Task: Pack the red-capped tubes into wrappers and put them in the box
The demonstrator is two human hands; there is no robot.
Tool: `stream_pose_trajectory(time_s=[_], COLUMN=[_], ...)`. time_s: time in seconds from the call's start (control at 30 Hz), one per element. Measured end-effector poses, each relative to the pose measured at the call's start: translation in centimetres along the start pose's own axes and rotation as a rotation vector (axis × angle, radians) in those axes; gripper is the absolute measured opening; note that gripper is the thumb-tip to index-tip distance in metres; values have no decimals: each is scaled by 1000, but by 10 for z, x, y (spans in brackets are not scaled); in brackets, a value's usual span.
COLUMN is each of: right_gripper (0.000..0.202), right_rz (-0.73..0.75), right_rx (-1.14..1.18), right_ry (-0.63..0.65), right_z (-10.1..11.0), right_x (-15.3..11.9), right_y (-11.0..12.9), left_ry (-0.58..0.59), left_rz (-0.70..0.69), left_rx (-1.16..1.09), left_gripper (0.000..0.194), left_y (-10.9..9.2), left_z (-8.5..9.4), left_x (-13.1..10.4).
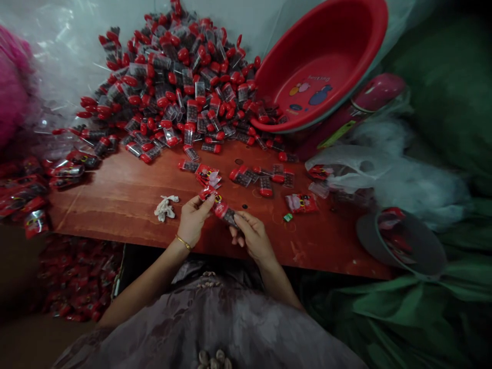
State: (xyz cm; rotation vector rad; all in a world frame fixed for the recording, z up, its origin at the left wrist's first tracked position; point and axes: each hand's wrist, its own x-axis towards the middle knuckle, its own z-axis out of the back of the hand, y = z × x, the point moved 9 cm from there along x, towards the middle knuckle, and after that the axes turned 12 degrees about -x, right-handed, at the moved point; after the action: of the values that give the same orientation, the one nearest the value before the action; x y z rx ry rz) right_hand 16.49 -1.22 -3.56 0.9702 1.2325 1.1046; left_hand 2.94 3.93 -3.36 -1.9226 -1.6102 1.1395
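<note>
- Grey clothing [246, 328] spans the bottom of the frame.
- At centre, the tube [228, 215] looks light, stiff and slick; I'd grip its sides, since the wrapper [208, 192] at its upper end seems thin.
- Left hand [195, 215]: nearly closed, pinching the wrapper.
- Right hand [253, 236]: partly curled, gripping the tube's lower end.

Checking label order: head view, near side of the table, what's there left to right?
Red packets → crumpled white scrap → left hand → held red-and-dark container → right hand → small green tag → grey tub.
</note>
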Motion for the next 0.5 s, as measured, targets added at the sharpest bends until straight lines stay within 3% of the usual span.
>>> stream_pose_trajectory(time_s=[0.13,0.23,0.37,0.5], right_gripper=[28,25,22,21], right_rz=[142,265,304,355], right_rx=[-165,-331,-413,-436], right_ry=[-62,-200,-372,-375], right_z=[2,3,5,-2], right_x=[-2,-8,-15,-16], right_y=[12,22,23,27], left_ry=[9,63,134,157], left_rz=[105,126,106,108], left_rx=[-33,-71,-66,-51], left_gripper=[37,35,33,29], left_y=[10,17,22,20], left_z=[-6,-15,-20,-22], left_x=[-5,-10,-12,-11])
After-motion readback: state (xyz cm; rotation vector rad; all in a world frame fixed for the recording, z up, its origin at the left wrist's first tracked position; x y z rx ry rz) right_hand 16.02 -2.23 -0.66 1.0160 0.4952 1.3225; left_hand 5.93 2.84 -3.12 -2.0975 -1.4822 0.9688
